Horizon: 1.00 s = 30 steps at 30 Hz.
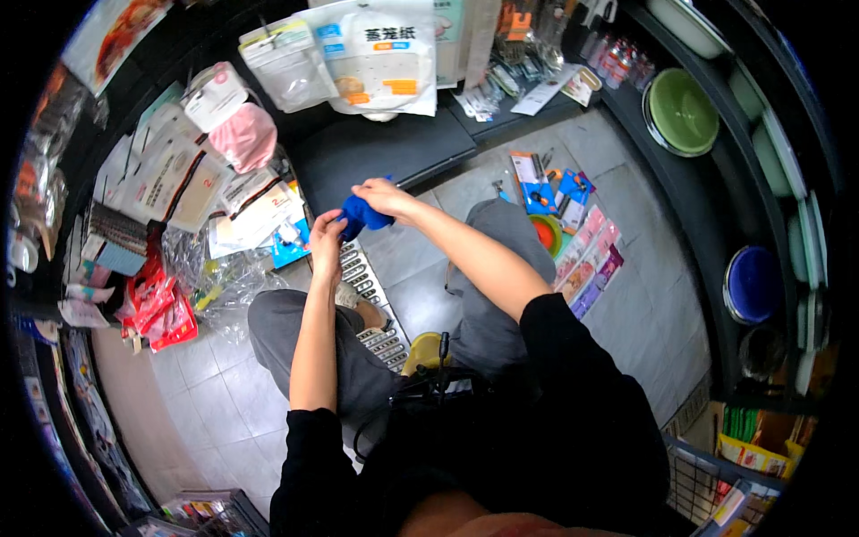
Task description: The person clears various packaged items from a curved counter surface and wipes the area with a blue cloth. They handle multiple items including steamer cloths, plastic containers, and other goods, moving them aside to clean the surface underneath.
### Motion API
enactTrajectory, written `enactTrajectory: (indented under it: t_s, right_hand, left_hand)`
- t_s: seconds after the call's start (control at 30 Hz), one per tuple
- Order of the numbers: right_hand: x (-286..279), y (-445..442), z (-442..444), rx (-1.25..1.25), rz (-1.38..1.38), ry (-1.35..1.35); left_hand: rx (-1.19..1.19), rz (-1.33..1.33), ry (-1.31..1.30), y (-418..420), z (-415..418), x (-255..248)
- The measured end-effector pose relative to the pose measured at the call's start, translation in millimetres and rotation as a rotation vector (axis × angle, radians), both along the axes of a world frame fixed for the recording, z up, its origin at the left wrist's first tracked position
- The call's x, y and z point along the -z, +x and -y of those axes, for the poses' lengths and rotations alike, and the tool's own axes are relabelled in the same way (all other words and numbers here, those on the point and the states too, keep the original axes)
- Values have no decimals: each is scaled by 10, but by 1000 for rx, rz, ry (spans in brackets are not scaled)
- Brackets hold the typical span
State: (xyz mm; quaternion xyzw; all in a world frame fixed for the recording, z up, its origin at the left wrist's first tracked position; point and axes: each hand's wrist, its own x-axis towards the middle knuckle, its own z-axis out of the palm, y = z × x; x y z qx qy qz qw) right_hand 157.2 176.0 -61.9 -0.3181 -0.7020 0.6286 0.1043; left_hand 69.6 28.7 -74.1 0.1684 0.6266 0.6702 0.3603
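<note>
Both my hands hold a blue cloth-like item (366,216) in front of my knees, near the edge of a low black shelf (382,151). My left hand (327,240) grips its left end with thumb and fingers. At its upper right side, my right hand (384,199) pinches it, with the back of the hand upward. A small blue bit shows just above the right hand. What the item is exactly, I cannot tell. A metal drain grate (376,295) runs along the floor beneath.
Hanging packets (382,60) line the rack ahead. Red packages (161,305) and clear plastic bags (221,282) lie left. Carded goods (533,184) and a green-and-orange bowl (547,233) are on the floor at right. Shelves hold a green basin (684,111) and a blue basin (753,284).
</note>
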Motion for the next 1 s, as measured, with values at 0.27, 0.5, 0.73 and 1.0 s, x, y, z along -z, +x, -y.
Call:
enactTrajectory:
  t_s: [0.27,0.5,0.73,1.0]
  right_hand:
    - [-235,228,-1064,-114,66,-244]
    - [796,731,-2479,655,292,642]
    - [1870,573,-3228,526,481,448]
    - [1965,2589,-1888,1064,65,616]
  left_hand:
    - [396,99,216,402,-922,-273]
    - [416,-238,-92,695,-1371,619]
    - [382,-139,-261,546,-1322,1282]
    - [390,-168,-275,542,-1500,1395]
